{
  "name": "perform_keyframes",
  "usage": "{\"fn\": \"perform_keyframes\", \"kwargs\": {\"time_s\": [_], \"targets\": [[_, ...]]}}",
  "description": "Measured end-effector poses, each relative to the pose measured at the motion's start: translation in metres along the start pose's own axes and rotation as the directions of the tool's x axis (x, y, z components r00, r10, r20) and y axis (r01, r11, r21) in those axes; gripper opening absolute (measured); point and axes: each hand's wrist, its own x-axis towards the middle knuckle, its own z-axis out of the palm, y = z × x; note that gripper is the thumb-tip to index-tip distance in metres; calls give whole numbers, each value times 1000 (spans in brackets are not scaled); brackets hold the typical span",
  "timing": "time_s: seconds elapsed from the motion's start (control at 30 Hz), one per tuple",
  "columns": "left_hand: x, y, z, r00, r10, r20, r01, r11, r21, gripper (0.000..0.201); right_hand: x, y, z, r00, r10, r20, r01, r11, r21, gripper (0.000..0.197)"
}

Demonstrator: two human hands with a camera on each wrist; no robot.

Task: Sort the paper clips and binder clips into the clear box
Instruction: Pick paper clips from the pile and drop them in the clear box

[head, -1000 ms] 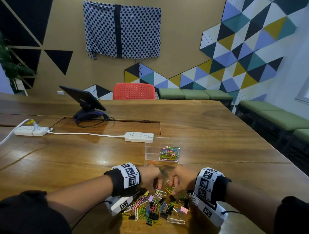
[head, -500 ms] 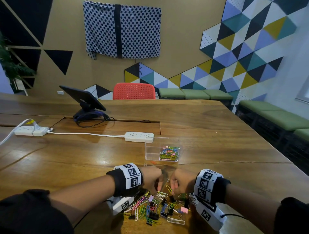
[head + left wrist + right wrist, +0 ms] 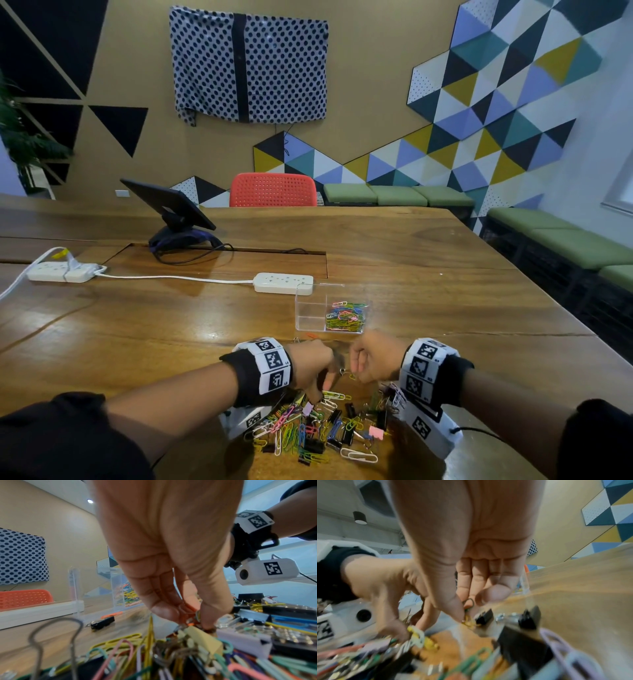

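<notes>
The left hand [image 3: 313,368] reaches down into the pile of clips [image 3: 318,428], its fingertips [image 3: 171,614] pinching an orange paper clip [image 3: 189,609] at the pile's far edge. The right hand [image 3: 373,361], just beside it, curls its fingers and pinches a yellow paper clip [image 3: 468,620] between thumb and forefinger, with a green clip [image 3: 469,602] against the fingers. The pile of coloured paper clips and black binder clips lies on the wooden table [image 3: 428,274] near the person. The clear box [image 3: 310,313] stands just beyond the hands, coloured paper clips [image 3: 344,317] heaped in its right compartment, near a white power strip [image 3: 282,282].
</notes>
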Motion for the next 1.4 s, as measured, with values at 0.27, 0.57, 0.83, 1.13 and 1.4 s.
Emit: {"fn": "perform_keyframes", "kwargs": {"time_s": [0.27,0.57,0.83,1.13,1.4], "targets": [[0,2,-2,999,-20,25,20,1000,0,27,26,6,-54,919,8,-394,23,997,72,9],[1,4,-1,998,-45,44,46,999,-4,29,58,11,-59,838,114,-533,-103,993,51,9],[2,-10,-2,998,-18,-61,11,994,-112,21,51,22,-50,865,68,-498,-61,998,30,24],[10,-27,-40,927,-119,-356,19,962,-272,12,-3,19,-23,990,-108,-90,102,992,-70,19],[29,-32,-79,768,-193,-611,46,968,-248,16,-24,24,0,980,-87,181,113,984,-137,35]]}}
